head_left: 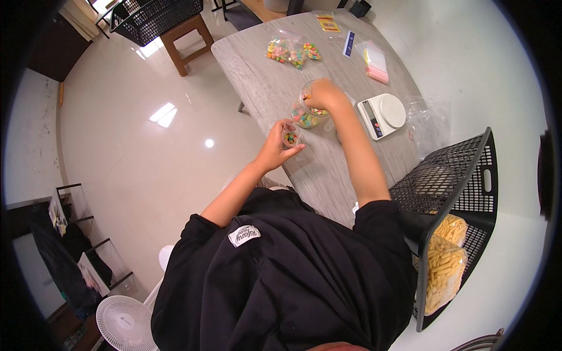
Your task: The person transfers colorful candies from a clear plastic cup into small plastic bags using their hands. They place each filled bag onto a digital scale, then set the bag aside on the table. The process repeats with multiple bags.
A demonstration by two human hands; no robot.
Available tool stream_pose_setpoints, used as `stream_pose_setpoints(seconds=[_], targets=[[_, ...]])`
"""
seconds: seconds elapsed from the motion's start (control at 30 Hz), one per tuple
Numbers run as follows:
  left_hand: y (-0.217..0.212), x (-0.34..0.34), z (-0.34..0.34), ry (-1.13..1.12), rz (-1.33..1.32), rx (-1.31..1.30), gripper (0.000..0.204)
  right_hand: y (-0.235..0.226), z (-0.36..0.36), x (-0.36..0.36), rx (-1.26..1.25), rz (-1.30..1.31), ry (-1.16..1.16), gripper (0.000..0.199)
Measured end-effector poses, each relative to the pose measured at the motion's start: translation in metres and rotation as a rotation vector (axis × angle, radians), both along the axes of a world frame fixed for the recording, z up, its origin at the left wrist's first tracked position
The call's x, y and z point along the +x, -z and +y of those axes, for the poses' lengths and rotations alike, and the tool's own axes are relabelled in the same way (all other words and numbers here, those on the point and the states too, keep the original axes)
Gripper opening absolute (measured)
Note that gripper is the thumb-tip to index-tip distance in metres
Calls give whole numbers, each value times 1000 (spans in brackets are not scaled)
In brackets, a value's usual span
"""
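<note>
Candy-filled clear tub (pixel 307 114) is sitting mid-bench (pixel 263 82) while the right hand (pixel 324 93) is dipping in, fingers pinched together among the sweets, and the left hand (pixel 280 140) is clamping a small cup (pixel 290 138) close alongside, tilted to receive.

multicolour candy (pixel 305 119), grey table (pixel 263 76), blk basket (pixel 462 175)

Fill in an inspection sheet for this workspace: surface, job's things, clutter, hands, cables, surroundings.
Surface: grey wood-grain table.
Job's things: big clear tub of coloured sweets; small clear cup partly filled.
Clutter: kitchen scale, sweet bags, empty clear bags.
Hands: left hand holds the small cup; right hand reaches into the tub.
Cables: nothing seen.
Surroundings: black basket with yellow snack packs, stool, white fan.
</note>
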State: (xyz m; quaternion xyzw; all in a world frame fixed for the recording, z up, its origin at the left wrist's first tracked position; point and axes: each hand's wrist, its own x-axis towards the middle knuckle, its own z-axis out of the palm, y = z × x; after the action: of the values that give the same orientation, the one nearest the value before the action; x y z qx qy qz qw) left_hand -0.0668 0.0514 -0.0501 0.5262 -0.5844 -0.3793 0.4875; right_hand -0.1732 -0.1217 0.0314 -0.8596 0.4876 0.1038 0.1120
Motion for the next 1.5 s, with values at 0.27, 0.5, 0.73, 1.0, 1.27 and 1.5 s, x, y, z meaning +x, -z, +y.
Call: stream_pose_setpoints(seconds=[0.27,0.5,0.73,1.0,1.27,1.5], targets=[[-9,-4,-2,-4,-48,-25,64,-62,73,-17,148,-369,-178,25],[-13,-5,-1,12,-53,-27,60,-25,99,-36,119,-708,-162,25],[-14,-11,12,-46,-339,-225,68,-11,148,-47,317,-842,-15,22],[-51,6,34,10,-237,-253,82,-1,144,-127,508,-1373,511,22],[-36,25,53,-150,-157,55,75,47,28,-217,-288,-1669,922,32],[-32,20,54,-111,-182,63,73,73,-36,-251,-284,-1761,979,33]])
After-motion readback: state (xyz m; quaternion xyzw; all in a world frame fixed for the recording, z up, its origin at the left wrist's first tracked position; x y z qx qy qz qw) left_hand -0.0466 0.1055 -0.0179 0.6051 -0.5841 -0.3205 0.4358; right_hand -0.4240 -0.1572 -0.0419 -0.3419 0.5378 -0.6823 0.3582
